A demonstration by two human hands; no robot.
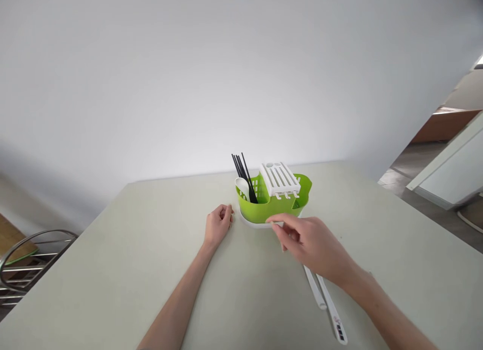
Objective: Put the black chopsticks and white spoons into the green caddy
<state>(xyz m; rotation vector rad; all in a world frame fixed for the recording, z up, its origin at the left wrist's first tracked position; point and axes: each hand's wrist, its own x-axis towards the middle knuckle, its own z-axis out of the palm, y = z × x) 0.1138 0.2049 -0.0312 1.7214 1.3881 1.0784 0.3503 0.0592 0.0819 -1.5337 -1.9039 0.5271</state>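
Note:
A green plastic cutlery caddy [260, 213] on a white base stands on the table. Its left compartment holds several black chopsticks [247, 171], a white spoon [242, 186] and another black utensil whose kind I cannot make out. A slotted white rack [281, 178] with small hooks spans the caddy's top. My left hand [219, 223] rests on the table just left of the caddy, fingers curled in with nothing visible in them. Close before the caddy's front, my right hand [298, 236] has thumb and forefinger brought together, holding nothing visible. Two white handles [315, 288] [332, 310] lie below it, their far ends hidden.
The pale table [113, 269] meets a plain wall [234, 78] at its back edge. A metal rack [35, 259] stands beyond the table's left side. White furniture [449, 163] stands past the right edge on the floor.

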